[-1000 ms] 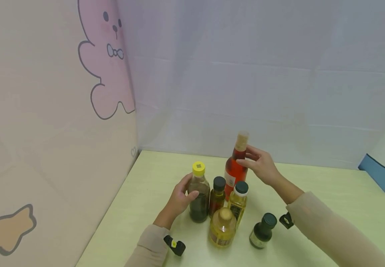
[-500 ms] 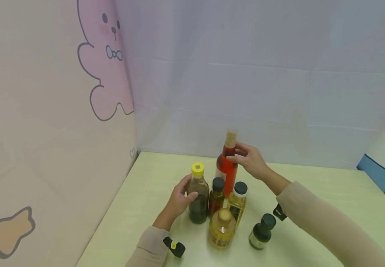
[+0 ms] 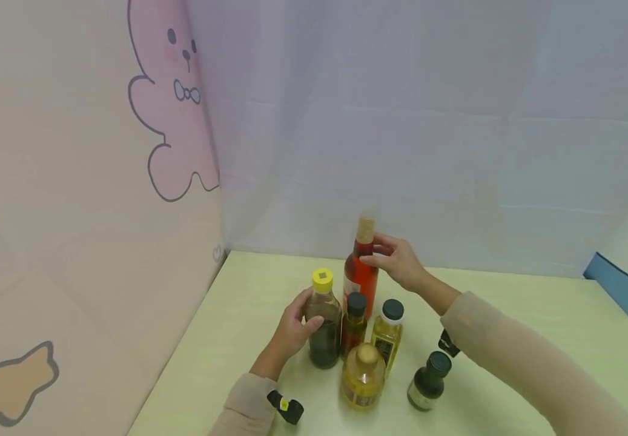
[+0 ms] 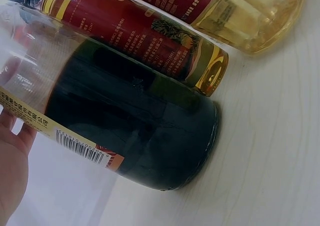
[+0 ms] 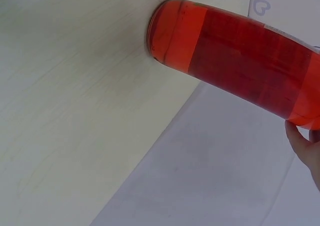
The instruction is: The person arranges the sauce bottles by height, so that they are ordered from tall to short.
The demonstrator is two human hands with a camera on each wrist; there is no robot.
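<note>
Grasping the yellow-capped bottle (image 3: 326,344) of dark liquid with the left hand (image 3: 292,330), thumb in front, fingers behind; pinching the tall red bottle (image 3: 361,280) near the neck with the right hand (image 3: 398,264). Looking well along, judging by the layout: showing five bottles in one loose cluster between the hands and nearer the person. Counting there, besides the two held, the black-capped bottle (image 3: 354,333) just inward of the left hand, the white-collared oil bottle (image 3: 386,340) on the near side of the right hand, and the squat gold bottle (image 3: 363,383) nearest the person. Seeming left undone: settling the red bottle and letting go of both. Unable to tell contact from a slight lift between red base and counter (image 3: 254,290). Standing apart, well to the near side of the right hand: the small dark green bottle (image 3: 427,387). Working close to the counter's back edge with the right hand, just short of the pale curtain (image 3: 428,181). Having more room outward of the left hand, up to the slanting left edge, and a wide stretch outward of the right hand. Leaving only narrow gaps within the cluster; probably calling for upright, careful handling beside the black-capped bottle.
</note>
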